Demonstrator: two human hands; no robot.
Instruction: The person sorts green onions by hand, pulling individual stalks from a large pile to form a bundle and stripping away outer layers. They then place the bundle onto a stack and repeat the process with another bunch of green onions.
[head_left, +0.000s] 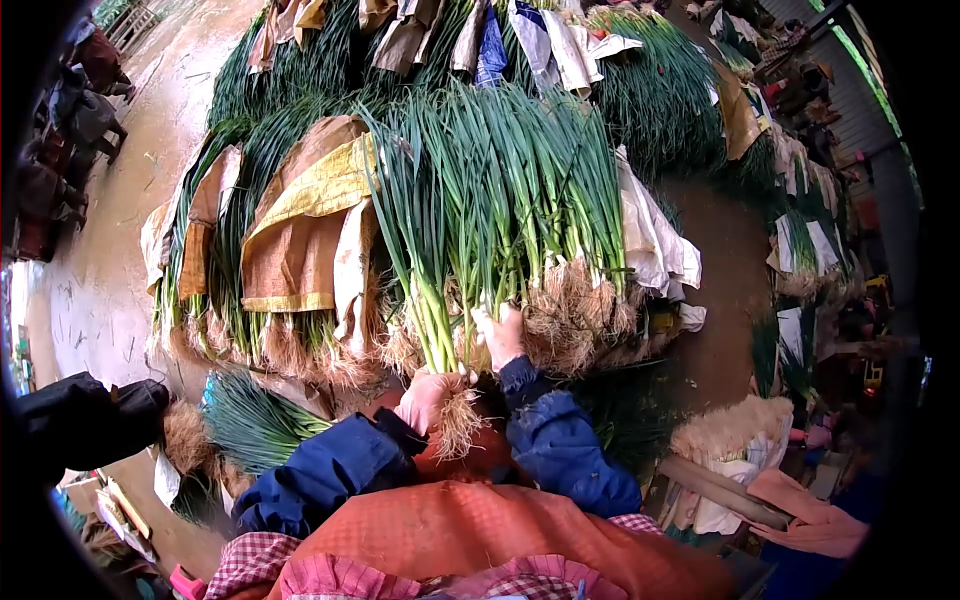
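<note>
At the near edge of the heaped pile, left hand (428, 398) closed around a bunch of green onions (445, 300) just above the roots; right hand (500, 335) gripping stalks beside it. Best kept tight near the root ends, lifting upright to avoid snagging neighbouring bundles (300, 230).

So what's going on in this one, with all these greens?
A person in blue sleeves is working at a large pile of green onions, stacked with their roots toward the camera. The left hand grips a small bunch of green onions near its roots, and the right hand is pressed into the root end of the pile. More bundles wrapped in sacking lie to the left. Another person's dark sleeve shows at the left edge.
</note>
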